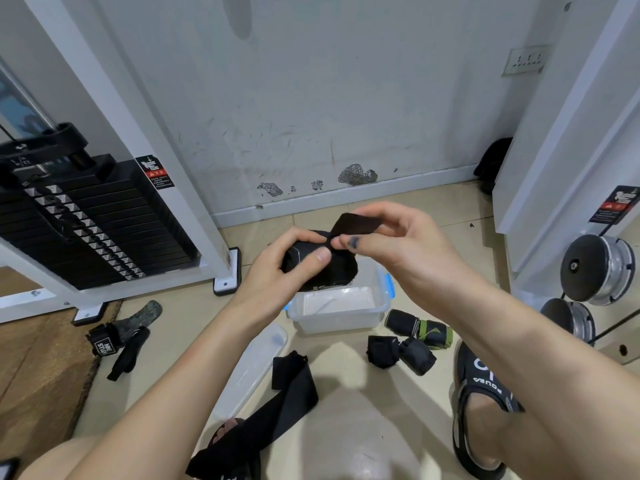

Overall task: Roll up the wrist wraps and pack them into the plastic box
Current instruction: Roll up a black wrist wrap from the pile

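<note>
Tiled floor (349, 441) meeting a scuffed white wall (311, 116), with a weight stack (86, 233) at left and plates (599, 268) at right. Above the open box (341, 308), the left hand (277, 268) grips a rolled black wrap (320, 266) while the right hand (391, 237) pinches its loose end. Rolled wraps (408, 341) lie right of the box; an unrolled strap (277, 407) lies in front of it. The box's far side is hidden behind the roll.
</note>
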Demonstrator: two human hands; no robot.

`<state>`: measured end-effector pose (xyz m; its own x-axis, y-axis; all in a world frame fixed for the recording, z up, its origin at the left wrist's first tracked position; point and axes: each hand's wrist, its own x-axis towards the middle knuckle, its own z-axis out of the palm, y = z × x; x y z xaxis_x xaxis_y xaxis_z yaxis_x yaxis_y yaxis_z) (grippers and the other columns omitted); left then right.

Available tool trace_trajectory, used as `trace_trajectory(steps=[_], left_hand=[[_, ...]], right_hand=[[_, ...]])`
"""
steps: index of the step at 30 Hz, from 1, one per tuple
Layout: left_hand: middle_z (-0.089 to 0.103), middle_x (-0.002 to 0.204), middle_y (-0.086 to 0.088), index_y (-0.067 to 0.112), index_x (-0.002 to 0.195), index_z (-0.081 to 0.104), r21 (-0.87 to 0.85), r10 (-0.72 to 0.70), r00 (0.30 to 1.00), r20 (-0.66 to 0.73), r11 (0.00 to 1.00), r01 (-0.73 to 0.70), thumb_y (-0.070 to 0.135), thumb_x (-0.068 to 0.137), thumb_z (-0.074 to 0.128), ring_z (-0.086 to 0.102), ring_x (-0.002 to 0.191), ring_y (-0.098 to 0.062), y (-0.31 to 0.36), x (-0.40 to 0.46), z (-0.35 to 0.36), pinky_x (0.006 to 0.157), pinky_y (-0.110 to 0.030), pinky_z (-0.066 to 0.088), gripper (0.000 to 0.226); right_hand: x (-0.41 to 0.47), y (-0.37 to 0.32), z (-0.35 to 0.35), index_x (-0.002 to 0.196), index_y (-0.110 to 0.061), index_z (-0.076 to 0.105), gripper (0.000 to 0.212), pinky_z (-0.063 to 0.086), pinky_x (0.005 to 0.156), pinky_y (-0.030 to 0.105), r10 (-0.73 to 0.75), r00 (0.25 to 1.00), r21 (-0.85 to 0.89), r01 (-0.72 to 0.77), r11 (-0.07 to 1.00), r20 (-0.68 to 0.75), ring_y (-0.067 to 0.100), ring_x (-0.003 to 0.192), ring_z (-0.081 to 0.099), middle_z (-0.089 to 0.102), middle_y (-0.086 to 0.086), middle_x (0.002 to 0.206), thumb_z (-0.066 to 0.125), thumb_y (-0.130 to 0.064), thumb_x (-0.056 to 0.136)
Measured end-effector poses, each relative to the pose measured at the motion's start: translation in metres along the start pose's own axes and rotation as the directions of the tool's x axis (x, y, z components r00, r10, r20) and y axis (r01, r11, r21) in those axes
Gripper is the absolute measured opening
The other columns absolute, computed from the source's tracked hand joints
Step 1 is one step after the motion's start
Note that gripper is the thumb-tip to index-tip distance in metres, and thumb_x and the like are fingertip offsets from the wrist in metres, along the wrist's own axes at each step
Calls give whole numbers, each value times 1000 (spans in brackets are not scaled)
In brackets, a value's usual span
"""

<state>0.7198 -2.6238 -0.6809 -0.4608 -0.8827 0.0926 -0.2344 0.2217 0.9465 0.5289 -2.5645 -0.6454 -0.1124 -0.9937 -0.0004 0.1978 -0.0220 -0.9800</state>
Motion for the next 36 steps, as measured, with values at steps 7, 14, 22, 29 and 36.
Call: trace_trajectory(steps=[7, 14, 22, 29, 36], left_hand=[[68, 87, 6, 22, 100, 63, -43, 13, 997, 77, 999, -10, 32, 74, 85, 61, 79, -11, 0, -8, 13, 74, -25, 53, 35], [67, 87, -5, 18, 99, 60, -92, 4, 992, 129, 996, 8, 38, 78, 79, 60, 80, -17, 9, -12, 16, 77, -34, 50, 34], [66, 91, -18, 11, 100, 59, -140, -4, 990, 140, 990, 23, 26, 85, 76, 61, 83, -19, 15, -13, 21, 79, -34, 51, 27], [69, 97, 2, 18, 124, 48, -239, -17, 991, 132, 970, 48, 23, 82, 73, 66, 91, -14, 21, -20, 21, 81, -25, 55, 49], [68, 96, 3, 30, 123, 41, -152, -9, 995, 104, 988, 25, 38, 69, 80, 66, 87, -18, 16, -24, 17, 81, -37, 57, 67]], right_hand=[[3, -5, -3, 90, -6, 73, 7, 53, 51, 27, -163, 985, -258, 143, 956, -58, 21, 46, 62, 67, 11, 57, 69, -2, 94], [9, -5, -4, 87, -10, 75, 12, 35, 49, 8, -252, 968, -334, 230, 914, -22, 0, 46, 48, 58, -20, 51, 71, 0, 92], [16, 3, -6, 86, -9, 75, 13, 40, 53, 9, -255, 966, -284, 232, 930, -46, -1, 50, 55, 66, -15, 57, 70, 2, 92], [21, 12, -2, 89, -7, 76, 9, 54, 67, 22, -107, 994, -77, 105, 992, -26, 11, 71, 68, 75, 3, 79, 70, -5, 94], [17, 22, 3, 86, -11, 68, 10, 48, 66, 26, 46, 998, -82, -49, 995, -33, 17, 73, 61, 68, 4, 81, 69, -10, 95]])
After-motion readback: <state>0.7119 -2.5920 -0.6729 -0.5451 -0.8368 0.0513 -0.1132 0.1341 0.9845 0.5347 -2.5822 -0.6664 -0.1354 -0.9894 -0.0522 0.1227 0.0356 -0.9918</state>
